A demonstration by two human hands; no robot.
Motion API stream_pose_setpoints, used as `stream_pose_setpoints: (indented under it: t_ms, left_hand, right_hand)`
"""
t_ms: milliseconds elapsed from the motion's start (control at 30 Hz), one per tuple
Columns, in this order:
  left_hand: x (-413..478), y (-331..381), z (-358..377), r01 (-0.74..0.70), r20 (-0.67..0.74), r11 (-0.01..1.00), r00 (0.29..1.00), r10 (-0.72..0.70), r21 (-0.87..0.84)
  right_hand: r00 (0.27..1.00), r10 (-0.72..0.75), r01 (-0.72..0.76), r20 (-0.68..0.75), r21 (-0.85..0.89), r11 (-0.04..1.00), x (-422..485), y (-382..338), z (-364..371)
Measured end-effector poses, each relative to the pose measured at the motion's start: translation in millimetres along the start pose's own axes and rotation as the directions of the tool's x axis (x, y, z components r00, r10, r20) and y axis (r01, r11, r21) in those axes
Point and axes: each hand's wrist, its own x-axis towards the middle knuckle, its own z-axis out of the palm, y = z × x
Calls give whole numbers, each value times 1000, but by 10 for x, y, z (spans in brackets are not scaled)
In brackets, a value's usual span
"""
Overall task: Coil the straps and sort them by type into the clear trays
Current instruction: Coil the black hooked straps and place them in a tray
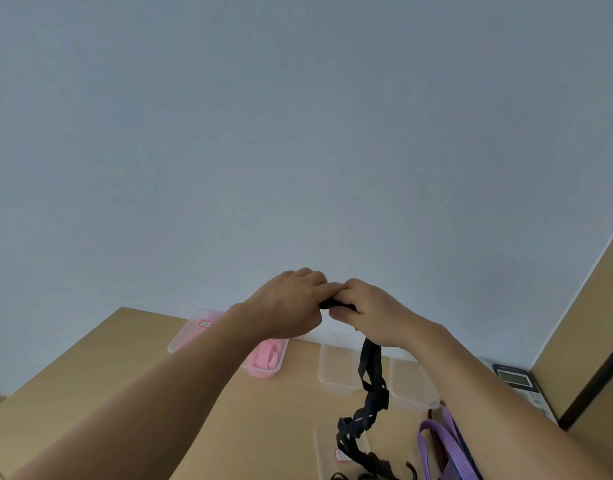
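Observation:
Both my hands are raised above the table and meet on the upper end of a black strap (369,382). My left hand (291,303) and my right hand (370,313) pinch that end between fingers and thumbs. The rest of the black strap hangs down twisted and trails onto the table at the bottom. A purple strap (450,445) lies on the table under my right forearm. A clear tray (267,358) holds pink straps. Another clear tray (190,332) at the left also shows pink. Two clear trays (336,372) (410,389) stand by the wall.
A light wooden table (159,393) stands against a pale wall. A calculator (519,382) lies at the right by a wooden panel. A clear lid or tray (327,452) with a small label lies near the front under the black strap.

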Motion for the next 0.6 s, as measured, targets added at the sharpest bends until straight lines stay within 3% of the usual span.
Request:
stream_pose_setpoints:
  t_ms: [133, 267, 367, 467, 533, 600]
  left_hand:
    - [-81, -20, 106, 158, 50, 987, 986, -157, -20]
    - [-90, -1, 157, 316, 73, 922, 949, -308, -221]
    - [-82, 47, 168, 404, 44, 892, 914, -404, -203]
    - [-56, 90, 214, 487, 27, 863, 872, -488, -133]
    - [-30, 81, 218, 533, 75, 778, 837, -542, -332]
    - [-7, 57, 195, 548, 177, 584, 802, -571, -599]
  right_hand:
    - [977, -53, 47, -208, -32, 998, 57, -36, -47]
    - [890, 156, -97, -429, 157, 983, 130, -134, -5]
    - [854, 323, -193, -408, 330, 924, 184, -199, 46]
    - [887, 311, -89, -342, 533, 841, 215, -277, 115]
    - [908, 256, -9, -330, 597, 803, 212, -290, 135]
    - [917, 220, 31, -333, 609, 792, 185, -268, 156]
